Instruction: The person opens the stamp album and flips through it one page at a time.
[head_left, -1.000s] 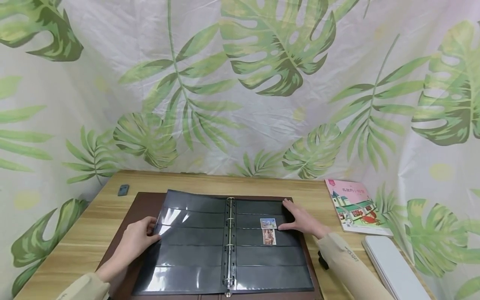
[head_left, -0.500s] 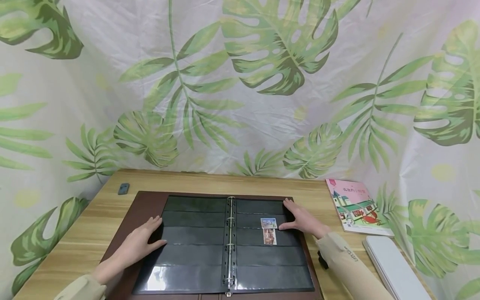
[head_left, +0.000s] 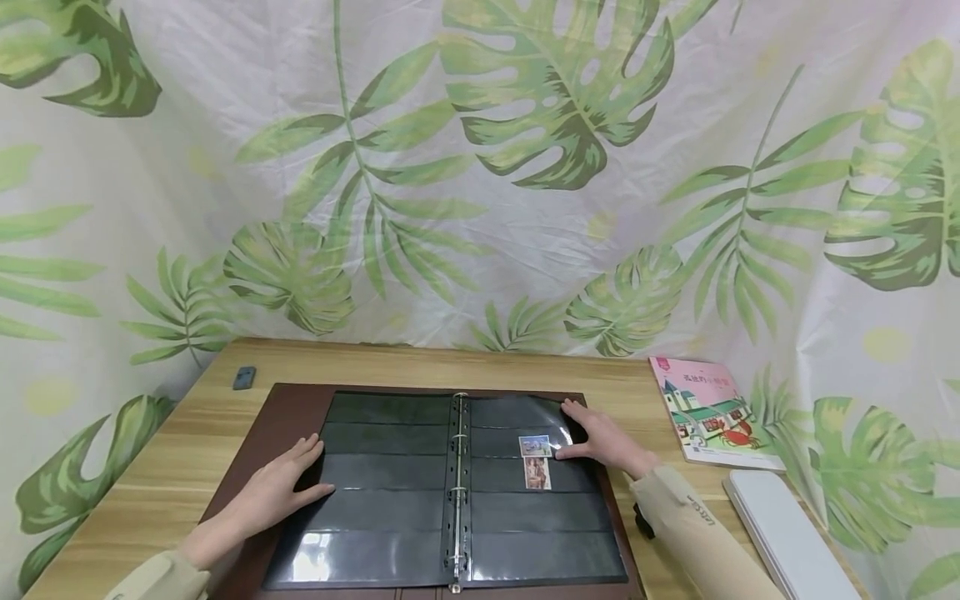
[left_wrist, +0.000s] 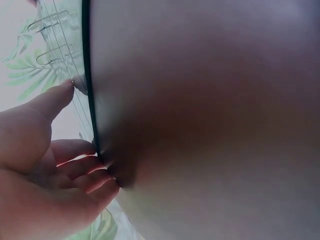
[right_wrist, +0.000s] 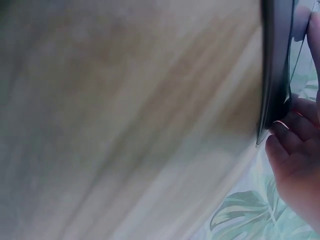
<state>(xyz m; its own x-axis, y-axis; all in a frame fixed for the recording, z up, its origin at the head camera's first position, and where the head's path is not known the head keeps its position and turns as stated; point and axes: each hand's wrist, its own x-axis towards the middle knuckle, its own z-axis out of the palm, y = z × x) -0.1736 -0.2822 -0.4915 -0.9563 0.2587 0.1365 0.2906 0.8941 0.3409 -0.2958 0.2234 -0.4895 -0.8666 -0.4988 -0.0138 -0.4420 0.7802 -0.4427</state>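
A brown ring-binder stamp album [head_left: 288,408] lies open in the head view, with black pocket pages. Two stamps sit one above the other on the right page [head_left: 540,554]: a blue one [head_left: 535,447] and a reddish-brown one [head_left: 537,473]. My left hand [head_left: 272,493] rests over the left page's outer edge, fingers extended and thumb spread. My right hand [head_left: 603,439] is spread at the right page's upper outer edge, its thumb beside the blue stamp and its fingertips near the corner. In the right wrist view, fingers [right_wrist: 287,137] touch the dark page edge, which bows there.
A pink picture book [head_left: 716,414] lies at the back right, with a long white case [head_left: 791,533] in front of it. A small blue-grey object [head_left: 244,377] is at the back left. Something black [head_left: 643,521] sits beside my right forearm. A leaf-print curtain [head_left: 480,208] hangs behind the table.
The left page, lifted at its outer edge a second ago, now lies flat; my left hand's fingers have straightened over it. Fresh glare shows at the right page's upper corner beside my right hand.
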